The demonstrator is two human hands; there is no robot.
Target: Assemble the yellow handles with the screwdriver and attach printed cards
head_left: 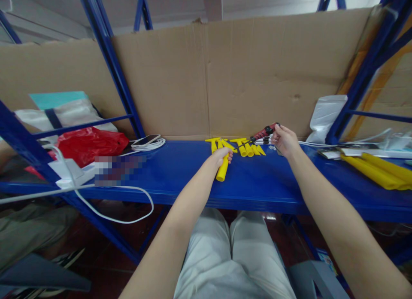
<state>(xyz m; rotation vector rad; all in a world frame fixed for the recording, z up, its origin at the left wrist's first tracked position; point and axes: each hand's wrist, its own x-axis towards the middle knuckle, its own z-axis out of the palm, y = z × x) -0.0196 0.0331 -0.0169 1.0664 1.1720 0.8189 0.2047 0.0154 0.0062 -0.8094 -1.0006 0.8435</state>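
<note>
My left hand (222,156) is closed around a yellow tube-shaped plastic part (221,173), whose round end points down toward the shelf's front edge. In my right hand (286,140) is the end of a screwdriver (263,132) with a red and black handle. Its thin shaft slants down to the left and reaches my left hand; where the tip sits is hidden by the fingers. Behind and between the hands lie several yellow T-shaped parts (243,147) and small yellow wedge-like pieces (258,150). Small white pieces (272,147) lie beside my right hand.
The blue shelf (180,174) has a cardboard panel (251,75) behind it. Coiled white cable (154,143), a phone (145,139) and a red bag (92,145) lie left. A loose cable (141,221) hangs over the front. Yellow long pieces (376,170) and a white pouch (326,118) are right.
</note>
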